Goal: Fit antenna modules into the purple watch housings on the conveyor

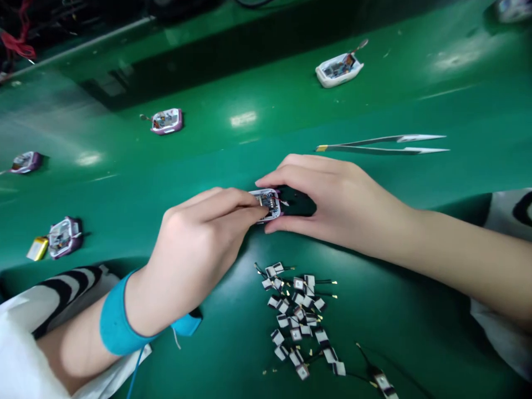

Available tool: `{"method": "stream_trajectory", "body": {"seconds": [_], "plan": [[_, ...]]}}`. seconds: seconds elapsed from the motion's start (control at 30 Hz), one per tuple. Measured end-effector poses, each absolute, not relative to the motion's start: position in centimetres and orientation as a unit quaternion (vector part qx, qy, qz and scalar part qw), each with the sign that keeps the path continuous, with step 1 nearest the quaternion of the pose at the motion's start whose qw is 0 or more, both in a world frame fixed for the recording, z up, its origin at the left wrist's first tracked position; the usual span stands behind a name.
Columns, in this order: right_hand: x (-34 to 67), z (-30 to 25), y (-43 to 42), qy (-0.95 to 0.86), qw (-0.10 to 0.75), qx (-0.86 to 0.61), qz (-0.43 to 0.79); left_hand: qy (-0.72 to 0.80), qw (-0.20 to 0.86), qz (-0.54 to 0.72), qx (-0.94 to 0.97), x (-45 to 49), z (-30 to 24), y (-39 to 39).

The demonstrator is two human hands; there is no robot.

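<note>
A small white-rimmed electronic device case (273,206) lies open-side up on the green table, its circuit board and a thin red wire showing. My left hand (208,238), with a blue wrist strap (118,316), has its fingertips pinched together over the board; what they hold is hidden. My right hand (332,194) curves round the case from the right, finger on the far side and thumb on the near side, closed on its edges. Just below lies a pile of small antenna pieces (299,299) with short black leads.
Tweezers (374,145) lie beyond my right hand. Open purple-rimmed cases (166,121) stand to the left, one with a yellow battery (37,249) beside it. A white open case (338,70) sits farther back. Another antenna piece (383,382) lies near the bottom edge.
</note>
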State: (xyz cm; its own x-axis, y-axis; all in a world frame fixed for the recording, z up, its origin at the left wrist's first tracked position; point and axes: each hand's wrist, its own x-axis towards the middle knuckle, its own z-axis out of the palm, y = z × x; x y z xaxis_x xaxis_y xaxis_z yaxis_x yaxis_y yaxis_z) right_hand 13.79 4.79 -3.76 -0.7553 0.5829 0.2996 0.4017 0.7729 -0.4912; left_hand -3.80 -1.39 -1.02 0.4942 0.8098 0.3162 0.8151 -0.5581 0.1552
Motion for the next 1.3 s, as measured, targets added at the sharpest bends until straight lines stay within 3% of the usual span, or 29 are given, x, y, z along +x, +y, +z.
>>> {"method": "stream_trajectory", "body": {"seconds": [0.4, 1.3], "plan": [[13.73, -3.67, 4.85, -0.921, 0.206, -0.281, 0.176, -0.466, 0.054, -0.157, -0.869, -3.60, -1.01, -1.41], [13.65, -3.38, 4.81, -0.922, 0.189, -0.297, 0.161, -0.484, 0.047, -0.130, -0.864, -3.49, -0.97, -1.64]]}}
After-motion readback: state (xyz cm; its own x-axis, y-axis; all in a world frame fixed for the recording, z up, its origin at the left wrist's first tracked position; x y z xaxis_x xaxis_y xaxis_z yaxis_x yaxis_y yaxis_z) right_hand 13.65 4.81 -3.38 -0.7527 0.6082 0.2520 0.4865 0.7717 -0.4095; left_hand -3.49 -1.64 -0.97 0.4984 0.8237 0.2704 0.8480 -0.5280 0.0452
